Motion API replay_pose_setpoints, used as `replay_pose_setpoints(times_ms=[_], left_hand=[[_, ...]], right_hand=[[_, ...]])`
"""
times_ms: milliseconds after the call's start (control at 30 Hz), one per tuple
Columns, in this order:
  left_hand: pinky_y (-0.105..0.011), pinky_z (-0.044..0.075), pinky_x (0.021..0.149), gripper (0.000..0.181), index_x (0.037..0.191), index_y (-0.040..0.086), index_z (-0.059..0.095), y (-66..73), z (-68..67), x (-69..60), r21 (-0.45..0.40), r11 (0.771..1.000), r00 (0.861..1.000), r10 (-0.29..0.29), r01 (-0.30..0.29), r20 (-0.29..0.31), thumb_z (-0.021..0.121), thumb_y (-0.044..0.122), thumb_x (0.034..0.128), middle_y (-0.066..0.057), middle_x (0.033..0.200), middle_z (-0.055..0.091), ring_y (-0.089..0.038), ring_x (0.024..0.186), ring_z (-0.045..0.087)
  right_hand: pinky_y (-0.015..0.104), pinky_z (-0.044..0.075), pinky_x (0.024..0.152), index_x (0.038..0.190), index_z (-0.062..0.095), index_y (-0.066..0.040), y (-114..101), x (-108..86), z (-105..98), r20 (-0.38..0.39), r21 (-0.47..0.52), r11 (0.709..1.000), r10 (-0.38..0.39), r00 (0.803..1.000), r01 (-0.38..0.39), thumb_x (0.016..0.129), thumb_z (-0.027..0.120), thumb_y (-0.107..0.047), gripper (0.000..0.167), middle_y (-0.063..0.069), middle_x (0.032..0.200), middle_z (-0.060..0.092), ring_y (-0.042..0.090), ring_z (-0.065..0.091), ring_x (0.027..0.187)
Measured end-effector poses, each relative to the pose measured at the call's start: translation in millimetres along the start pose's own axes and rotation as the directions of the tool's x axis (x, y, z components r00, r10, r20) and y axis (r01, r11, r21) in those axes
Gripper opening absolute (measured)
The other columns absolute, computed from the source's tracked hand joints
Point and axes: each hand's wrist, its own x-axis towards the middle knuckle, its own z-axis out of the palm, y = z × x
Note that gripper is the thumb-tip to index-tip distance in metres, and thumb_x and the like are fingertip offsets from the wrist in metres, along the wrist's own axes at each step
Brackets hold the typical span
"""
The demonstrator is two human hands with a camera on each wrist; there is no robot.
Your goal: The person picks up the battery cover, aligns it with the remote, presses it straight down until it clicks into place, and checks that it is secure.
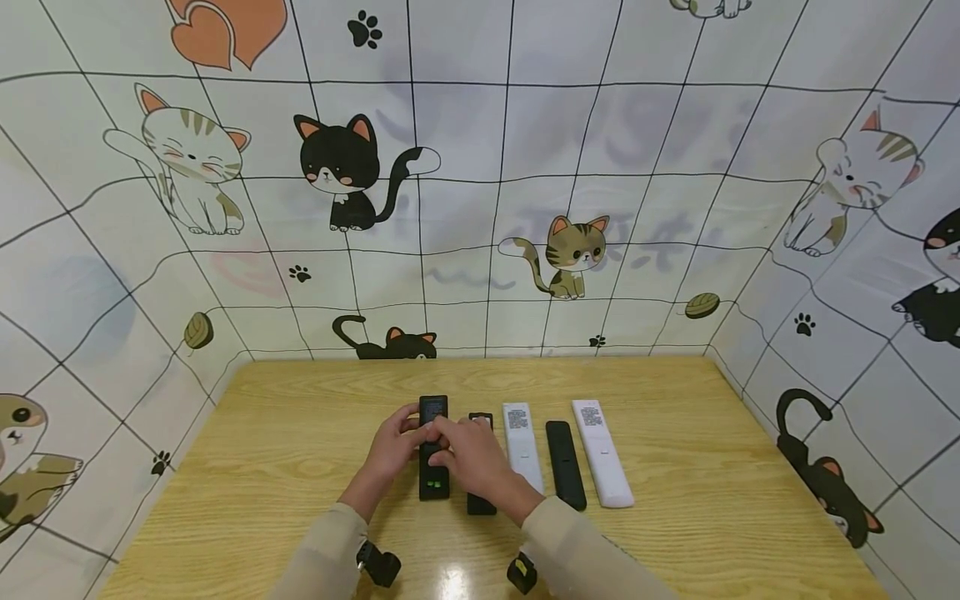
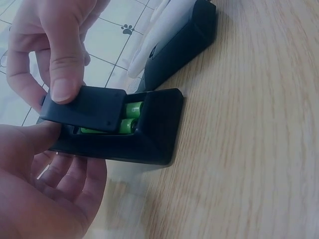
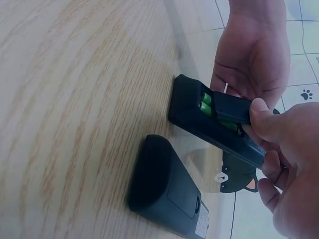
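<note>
A black remote control [image 1: 433,493] lies on the table with its back up. My left hand [image 1: 393,448] grips it from the left side, fingers curled along its edge in the left wrist view. My right hand [image 1: 480,457] pinches the black battery cover [image 2: 97,107] between thumb and fingers. The cover sits tilted over the open battery compartment and hides part of it. Green batteries [image 2: 128,125] show beside the cover's edge, and the right wrist view shows the same batteries [image 3: 206,103]. The cover cannot be told apart under the hands in the head view.
To the right lie a second black remote [image 1: 481,505], partly under my right hand, a white remote [image 1: 522,442], a slim black remote [image 1: 566,467] and a longer white remote [image 1: 602,454]. The wooden table [image 1: 300,467] meets cat-patterned cloth walls [image 1: 465,208].
</note>
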Motion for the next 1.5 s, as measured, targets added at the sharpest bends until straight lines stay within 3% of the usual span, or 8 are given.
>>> replay_pose_setpoints(times_ms=[267,633,900,1200,1500], left_hand=[[-0.033,0.055,0.074,0.047,0.142,0.014,0.05,-7.8,0.7,5.2,0.019,1.0,1.0,0.007,-0.006,-0.023,0.061,0.018,0.0965,-0.018,0.123,0.063,-0.019,0.095,0.064],[-0.033,0.053,0.074,0.048,0.142,0.013,0.049,-6.3,-0.4,2.6,0.008,1.0,1.0,0.0,0.0,-0.018,0.061,0.02,0.0963,-0.019,0.124,0.061,-0.02,0.097,0.062],[-0.035,0.055,0.074,0.049,0.143,0.012,0.048,-3.7,-1.1,1.2,-0.013,1.0,1.0,0.003,-0.003,-0.013,0.062,0.02,0.096,-0.02,0.124,0.061,-0.018,0.092,0.064],[-0.034,0.055,0.075,0.048,0.142,0.013,0.05,-6.3,-1.4,2.5,-0.013,1.0,1.0,-0.006,0.006,-0.021,0.063,0.019,0.0958,-0.02,0.124,0.061,-0.019,0.092,0.065],[-0.036,0.056,0.075,0.049,0.143,0.01,0.049,-0.3,-1.8,-0.6,-0.015,1.0,1.0,-0.007,0.006,-0.017,0.062,0.018,0.0959,-0.022,0.124,0.061,-0.019,0.092,0.065]], right_hand=[[0.039,0.043,0.089,0.102,0.061,-0.024,-0.8,-0.1,1.1,0.005,-0.017,1.0,-0.004,1.0,0.005,0.085,0.071,-0.034,0.022,-0.008,0.083,0.065,0.009,0.053,0.075],[0.04,0.044,0.09,0.101,0.06,-0.024,-2.8,-2.0,1.4,0.014,-0.078,0.997,-0.008,1.0,0.009,0.085,0.071,-0.037,0.023,-0.009,0.083,0.067,0.011,0.056,0.078],[0.035,0.042,0.084,0.1,0.063,-0.025,-3.0,-2.9,4.8,0.012,-0.124,0.992,-0.026,1.0,0.028,0.084,0.072,-0.039,0.023,-0.012,0.076,0.065,0.009,0.053,0.073],[0.039,0.042,0.088,0.1,0.063,-0.026,-2.4,-4.5,8.2,-0.021,-0.118,0.993,-0.025,0.999,0.022,0.083,0.074,-0.038,0.023,-0.009,0.089,0.06,0.01,0.058,0.084],[0.036,0.041,0.086,0.1,0.058,-0.026,-2.1,-3.6,8.2,-0.007,-0.116,0.993,0.008,1.0,-0.009,0.083,0.075,-0.039,0.027,-0.01,0.087,0.061,0.007,0.057,0.082]])
